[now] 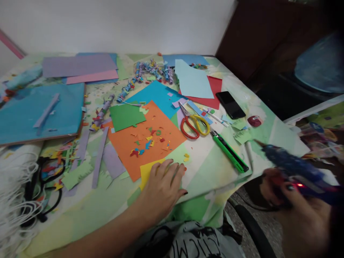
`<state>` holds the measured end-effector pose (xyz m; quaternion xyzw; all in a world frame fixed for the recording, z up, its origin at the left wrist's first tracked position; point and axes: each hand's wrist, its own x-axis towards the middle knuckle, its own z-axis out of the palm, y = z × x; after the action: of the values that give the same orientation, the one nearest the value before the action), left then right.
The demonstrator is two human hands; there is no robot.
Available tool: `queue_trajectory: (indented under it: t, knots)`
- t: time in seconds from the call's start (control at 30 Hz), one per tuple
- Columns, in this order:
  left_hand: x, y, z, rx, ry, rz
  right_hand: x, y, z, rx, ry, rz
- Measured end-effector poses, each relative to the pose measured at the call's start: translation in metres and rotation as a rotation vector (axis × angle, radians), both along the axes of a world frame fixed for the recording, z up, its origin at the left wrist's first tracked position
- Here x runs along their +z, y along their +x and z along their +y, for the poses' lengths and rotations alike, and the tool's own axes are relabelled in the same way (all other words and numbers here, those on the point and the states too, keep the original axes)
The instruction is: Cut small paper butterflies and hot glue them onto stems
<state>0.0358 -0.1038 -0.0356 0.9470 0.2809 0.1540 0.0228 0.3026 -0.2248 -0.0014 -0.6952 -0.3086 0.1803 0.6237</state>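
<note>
My left hand (166, 182) lies palm down near the table's front edge, fingers spread, partly over a yellow paper (145, 172). Just beyond it is an orange sheet (123, 147) scattered with small paper cut-outs (147, 144). At the right, past the table edge, my right hand (292, 200) is wrapped round a blue hot glue gun (295, 163), somewhat blurred. A red light glows on its side and its nozzle points left over the table corner. Between the hands lie scissors (195, 123) with red and yellow handles and a green box cutter (229, 151).
A black phone (230, 104) rests at the right. Rolled paper pieces (153, 70) lie at the back. A blue book or board (40, 111) and white string (18, 200) are at the left. A chair arm (252, 229) shows below the table edge.
</note>
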Motion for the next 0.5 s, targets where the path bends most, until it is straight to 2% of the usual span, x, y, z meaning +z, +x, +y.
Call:
queue_trajectory:
  t: [0.1, 0.2, 0.33, 0.5]
  knots:
    - [0.0, -0.01, -0.002, -0.037, 0.011, -0.052, -0.007, -0.032, 0.001, 0.274, -0.077, 0.19]
    - [-0.005, -0.017, -0.008, -0.049, 0.019, -0.046, -0.025, -0.044, -0.005, 0.478, -0.209, 0.219]
    - [-0.011, -0.016, -0.014, -0.035, 0.029, 0.015, -0.045, -0.049, -0.006, 0.578, -0.318, 0.02]
    - [-0.013, -0.014, -0.015, -0.047, 0.011, 0.067, -0.049, -0.052, 0.0, 0.641, -0.349, -0.253]
